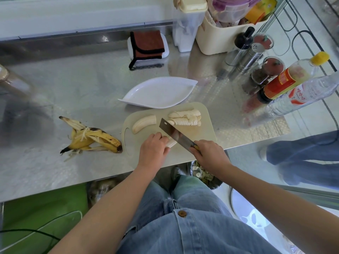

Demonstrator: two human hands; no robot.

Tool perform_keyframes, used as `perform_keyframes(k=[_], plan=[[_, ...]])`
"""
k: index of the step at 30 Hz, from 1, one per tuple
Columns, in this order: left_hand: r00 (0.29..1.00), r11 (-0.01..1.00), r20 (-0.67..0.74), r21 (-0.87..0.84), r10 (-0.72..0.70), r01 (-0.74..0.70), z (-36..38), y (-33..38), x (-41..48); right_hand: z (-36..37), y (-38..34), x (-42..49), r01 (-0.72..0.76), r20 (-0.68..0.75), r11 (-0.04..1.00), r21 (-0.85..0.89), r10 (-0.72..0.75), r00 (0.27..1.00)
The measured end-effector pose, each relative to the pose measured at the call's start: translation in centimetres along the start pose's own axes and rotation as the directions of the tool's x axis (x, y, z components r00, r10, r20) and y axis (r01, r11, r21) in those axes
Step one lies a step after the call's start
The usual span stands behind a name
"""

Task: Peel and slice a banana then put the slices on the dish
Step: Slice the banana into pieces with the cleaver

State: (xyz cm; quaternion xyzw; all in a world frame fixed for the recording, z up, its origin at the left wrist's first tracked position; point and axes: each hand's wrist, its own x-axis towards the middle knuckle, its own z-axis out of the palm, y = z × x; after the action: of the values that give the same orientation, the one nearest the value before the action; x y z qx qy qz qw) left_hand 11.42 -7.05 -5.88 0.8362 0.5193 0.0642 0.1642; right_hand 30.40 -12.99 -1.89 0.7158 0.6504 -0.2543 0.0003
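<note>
On the beige cutting board (pixel 205 133) my left hand (pixel 153 150) holds down a peeled banana piece (pixel 172 143) with curled fingers. My right hand (pixel 210 154) grips the handle of a cleaver (pixel 172 132), whose blade stands on that piece right beside my left fingers. Another peeled banana piece (pixel 144 122) lies at the board's left. A pile of thin banana slices (pixel 186 118) lies at the board's far right. The white leaf-shaped dish (pixel 159 92) sits just behind the board, with nothing on it.
The banana peel (pixel 91 139) lies on the steel counter left of the board. Bottles and spice jars (pixel 271 77) crowd the right side; a folded brown cloth (pixel 148 45) and containers stand at the back. Another person's legs (pixel 302 158) are at the right, beyond the counter edge.
</note>
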Motion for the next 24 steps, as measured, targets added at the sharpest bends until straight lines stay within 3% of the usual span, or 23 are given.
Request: perform_keyframes(k=[8,13,24], plan=[[1.0,1.0,0.025,0.0,-0.001,0.001,-0.1,0.0,0.1,0.6,-0.3,0.3,-0.029,0.05,1.0,0.003,0.029,0.998],[1.0,1.0,0.031,0.012,-0.005,0.005,-0.1,0.0,0.1,0.1,-0.1,-0.2,-0.019,-0.017,0.998,0.064,0.02,1.0],[0.999,1.0,0.038,0.018,-0.009,0.008,-0.3,0.1,-0.1,-0.3,-0.4,0.0,0.019,0.017,1.0,0.01,-0.02,1.0]])
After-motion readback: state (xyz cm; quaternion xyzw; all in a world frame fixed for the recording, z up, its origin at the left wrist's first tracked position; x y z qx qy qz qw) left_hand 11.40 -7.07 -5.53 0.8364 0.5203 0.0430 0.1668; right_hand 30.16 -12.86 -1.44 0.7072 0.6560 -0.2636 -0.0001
